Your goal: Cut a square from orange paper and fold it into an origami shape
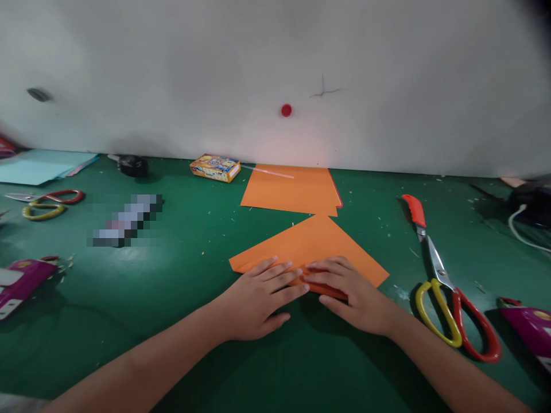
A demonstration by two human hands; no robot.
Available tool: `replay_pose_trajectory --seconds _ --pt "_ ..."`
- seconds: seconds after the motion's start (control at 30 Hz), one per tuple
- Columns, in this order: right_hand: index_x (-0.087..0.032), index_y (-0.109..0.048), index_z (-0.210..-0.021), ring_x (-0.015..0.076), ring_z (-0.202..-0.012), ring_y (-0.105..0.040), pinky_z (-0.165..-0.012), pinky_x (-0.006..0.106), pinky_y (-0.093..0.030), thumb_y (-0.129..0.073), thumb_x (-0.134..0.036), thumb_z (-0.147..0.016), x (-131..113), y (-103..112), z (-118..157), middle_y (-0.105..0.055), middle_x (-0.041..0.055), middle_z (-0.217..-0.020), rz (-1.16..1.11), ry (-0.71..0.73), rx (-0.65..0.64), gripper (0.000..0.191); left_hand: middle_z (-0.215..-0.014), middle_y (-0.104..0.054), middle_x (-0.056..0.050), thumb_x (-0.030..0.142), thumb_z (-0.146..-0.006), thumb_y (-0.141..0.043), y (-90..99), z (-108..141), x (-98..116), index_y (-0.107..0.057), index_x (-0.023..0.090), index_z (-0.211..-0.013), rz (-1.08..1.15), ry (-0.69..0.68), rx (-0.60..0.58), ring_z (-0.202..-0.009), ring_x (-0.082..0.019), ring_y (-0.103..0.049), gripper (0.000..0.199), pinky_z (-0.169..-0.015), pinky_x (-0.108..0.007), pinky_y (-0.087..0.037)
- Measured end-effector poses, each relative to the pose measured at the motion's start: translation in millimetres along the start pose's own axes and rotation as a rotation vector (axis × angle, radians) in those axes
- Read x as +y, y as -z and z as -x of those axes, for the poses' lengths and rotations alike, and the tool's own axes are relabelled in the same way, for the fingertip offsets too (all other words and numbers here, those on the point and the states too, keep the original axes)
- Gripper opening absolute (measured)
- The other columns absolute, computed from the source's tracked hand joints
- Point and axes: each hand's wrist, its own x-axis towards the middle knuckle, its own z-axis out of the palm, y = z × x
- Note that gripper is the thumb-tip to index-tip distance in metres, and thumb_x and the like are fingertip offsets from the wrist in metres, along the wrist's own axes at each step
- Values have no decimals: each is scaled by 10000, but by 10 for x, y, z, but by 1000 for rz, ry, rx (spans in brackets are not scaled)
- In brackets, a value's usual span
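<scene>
An orange sheet of paper (316, 244) lies on the green table with its near edge folded over. My left hand (262, 298) rests flat on the fold at its left part, fingers stretched and slightly apart. Just beside it, my right hand (348, 292) curls over the folded near edge, its fingers on top and the thumb in front, with part of the raised, shaded fold showing between them. The two hands nearly meet at the fingertips. Behind this sheet, close to the wall, are more orange sheets (288, 186).
Scissors with red and yellow handles (447, 310) and a red-handled knife (415, 212) lie at right. Purple objects sit at far right (531, 327) and far left (28, 281). Further back are a small box (215, 167), other scissors (47, 201), a blurred-out object (127, 221) and light-blue sheets (38, 165).
</scene>
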Motion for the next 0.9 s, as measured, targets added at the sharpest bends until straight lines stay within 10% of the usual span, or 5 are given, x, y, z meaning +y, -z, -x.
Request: replay_pose_trajectory --seconds 0.9 --pt "-279 -629 -1391 250 -1324 -534 -1118 525 -434 -411 -300 -1076 -4 -69 -49 -628 53 -1451 -20 -99 91 383 -1593 -473 -56 353 -1071 -396 -57 -4 -9 -364 214 -1585 -93 109 101 -1502 -263 -376 533 -1269 -480 -214"
